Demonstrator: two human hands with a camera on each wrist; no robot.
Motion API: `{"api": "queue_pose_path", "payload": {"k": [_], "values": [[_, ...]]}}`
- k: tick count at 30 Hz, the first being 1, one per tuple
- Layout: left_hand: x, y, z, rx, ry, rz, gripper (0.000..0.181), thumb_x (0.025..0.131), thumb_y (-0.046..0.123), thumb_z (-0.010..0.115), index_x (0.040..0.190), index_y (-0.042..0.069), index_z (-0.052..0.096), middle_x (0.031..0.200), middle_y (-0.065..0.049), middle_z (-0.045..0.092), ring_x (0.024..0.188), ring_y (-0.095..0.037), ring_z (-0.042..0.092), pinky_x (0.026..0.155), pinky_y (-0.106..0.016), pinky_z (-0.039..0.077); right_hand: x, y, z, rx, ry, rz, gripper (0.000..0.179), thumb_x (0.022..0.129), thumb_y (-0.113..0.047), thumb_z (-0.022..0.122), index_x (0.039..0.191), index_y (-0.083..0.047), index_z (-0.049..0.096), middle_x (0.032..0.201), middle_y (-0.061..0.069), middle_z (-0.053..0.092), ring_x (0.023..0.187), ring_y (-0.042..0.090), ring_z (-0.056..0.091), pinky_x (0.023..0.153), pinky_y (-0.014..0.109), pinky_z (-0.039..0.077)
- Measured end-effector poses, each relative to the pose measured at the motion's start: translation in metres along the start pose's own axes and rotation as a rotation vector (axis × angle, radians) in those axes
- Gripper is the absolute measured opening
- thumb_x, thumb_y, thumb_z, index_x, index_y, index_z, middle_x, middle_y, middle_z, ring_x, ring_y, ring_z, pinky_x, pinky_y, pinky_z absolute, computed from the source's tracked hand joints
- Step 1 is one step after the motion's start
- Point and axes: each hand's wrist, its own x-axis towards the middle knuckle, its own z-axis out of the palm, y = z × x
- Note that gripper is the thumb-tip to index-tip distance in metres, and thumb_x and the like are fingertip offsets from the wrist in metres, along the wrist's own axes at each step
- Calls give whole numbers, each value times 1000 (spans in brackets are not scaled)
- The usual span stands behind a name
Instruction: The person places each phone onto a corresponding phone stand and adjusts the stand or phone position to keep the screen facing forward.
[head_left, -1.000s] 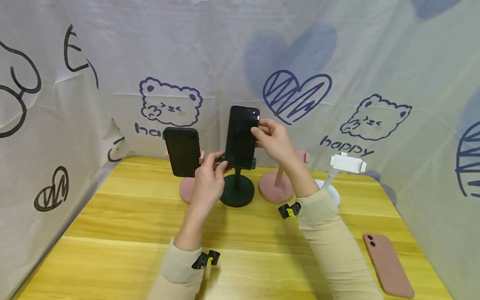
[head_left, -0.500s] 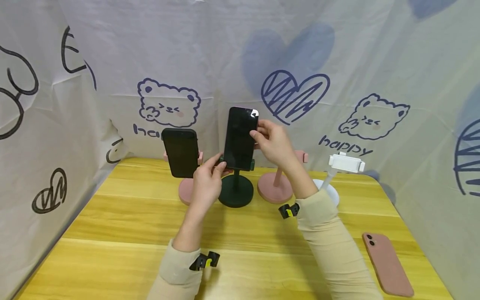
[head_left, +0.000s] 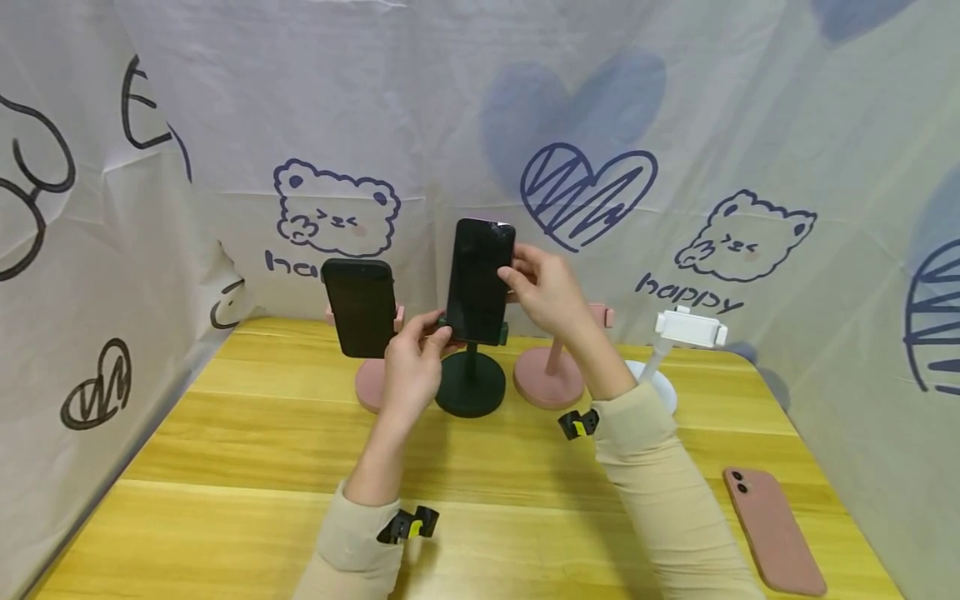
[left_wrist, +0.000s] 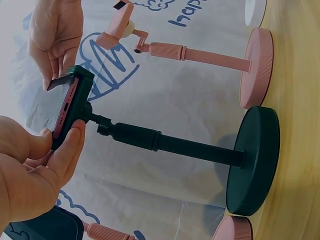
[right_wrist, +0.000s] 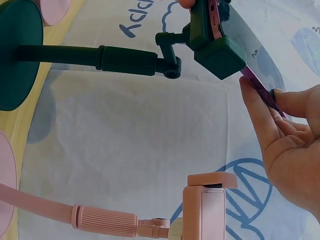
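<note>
A smartphone [head_left: 480, 279] with a dark screen and a pinkish-purple edge stands upright in the clamp of a dark green phone stand [head_left: 470, 385]. My left hand [head_left: 414, 362] grips the clamp's left end at the phone's lower corner; in the left wrist view the thumb is in front and fingers [left_wrist: 72, 145] lie behind. With thumb and fingers my right hand [head_left: 547, 287] pinches the phone's upper right edge. The right wrist view shows that pinch on the purple edge [right_wrist: 257, 87], beyond the green clamp [right_wrist: 220, 57]. The phone's back is mostly hidden.
To the left, another dark phone [head_left: 360, 308] sits in a pink stand [head_left: 370, 385]. Right of the green stand are a pink stand [head_left: 548, 379] and a white stand [head_left: 690, 327]. A pink phone [head_left: 776, 533] lies camera-side up on the wooden table [head_left: 247, 433].
The phone's top edge has come down slightly relative to the stand, and the glare on its screen has shrunk. Both hands keep their holds; the head view has shifted a little.
</note>
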Motion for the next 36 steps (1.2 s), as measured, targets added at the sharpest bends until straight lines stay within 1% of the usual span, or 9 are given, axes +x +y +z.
{"api": "queue_pose_path", "payload": {"k": [2,6,16,22,26,29,32,36], "values": [[0,0,1,-3,8,-3,35,104,0,59,138,-8,60,123,-27,67,105,-37,73,88,-28,60,-1,0,0,-4,-4,1,51,107,-12,59,153,3,45,137,22,64,114,33,70,93,42,60],[1,-1,2,-8,19,-12,34,104,0,60,136,-8,61,123,-27,68,105,-38,73,88,-28,60,-2,1,-1,-15,-10,-2,52,107,-12,59,154,3,44,138,22,64,114,33,71,93,43,60],[-1,-1,1,-2,12,-18,34,104,0,59,137,-7,61,126,-27,66,108,-38,72,89,-30,60,-6,1,0,-35,-13,9,55,107,-15,60,157,0,42,142,20,62,110,31,73,95,42,59],[-1,-1,0,0,19,-3,34,103,0,59,137,-7,61,124,-27,67,105,-39,73,89,-31,60,-6,2,0,-45,-12,-7,55,106,-13,61,156,2,43,142,21,62,112,32,72,94,42,60],[-1,-1,0,9,22,-5,34,103,-1,59,137,-7,61,126,-27,66,105,-38,73,90,-32,60,-7,2,0,-83,-13,-12,56,107,-15,61,156,2,42,144,22,60,116,31,70,98,43,58],[-1,-1,-1,17,22,-10,34,103,0,60,136,-6,62,127,-26,66,106,-37,73,90,-33,60,-8,2,-1,-87,-18,-10,56,107,-16,60,157,1,41,147,21,58,118,31,69,100,44,57],[-2,0,-1,30,19,-9,33,103,0,60,136,-5,62,126,-25,67,106,-36,73,89,-33,60,-9,3,-1,-71,-24,-8,57,107,-15,60,157,1,40,148,21,57,118,31,69,98,43,57],[-2,1,-2,47,19,-3,33,103,0,60,135,-6,63,125,-25,68,105,-36,74,88,-34,60,-10,4,0,-79,-26,-15,57,107,-15,61,157,0,41,147,21,58,117,31,70,94,41,59]]}}
